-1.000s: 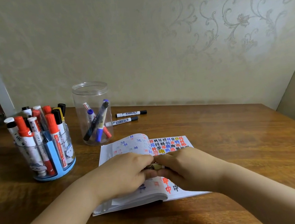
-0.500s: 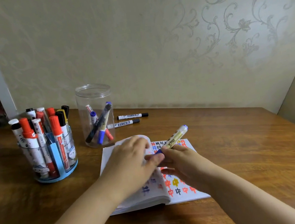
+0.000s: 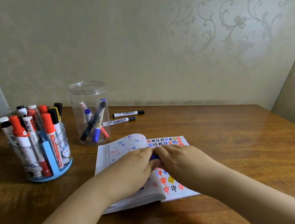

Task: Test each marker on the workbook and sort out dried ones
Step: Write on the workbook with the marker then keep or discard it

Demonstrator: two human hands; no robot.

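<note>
The workbook lies open on the wooden table, its right page covered with coloured test marks. Both of my hands meet over its middle. My left hand and my right hand close together on a blue marker. Only a short blue piece of the marker shows between the fingers; the rest is hidden, so I cannot tell whether the cap is on. A round blue and clear holder at the left stands full of red, black and white markers. A clear jar behind the workbook holds several markers.
Two black-capped markers lie flat on the table to the right of the jar, near the wall. A wallpapered wall runs behind the table, and a tan panel stands at the right edge.
Half a second ago my right hand held the marker tilted up above the page. It has come back down, and both hands now close on the marker low over the workbook.
</note>
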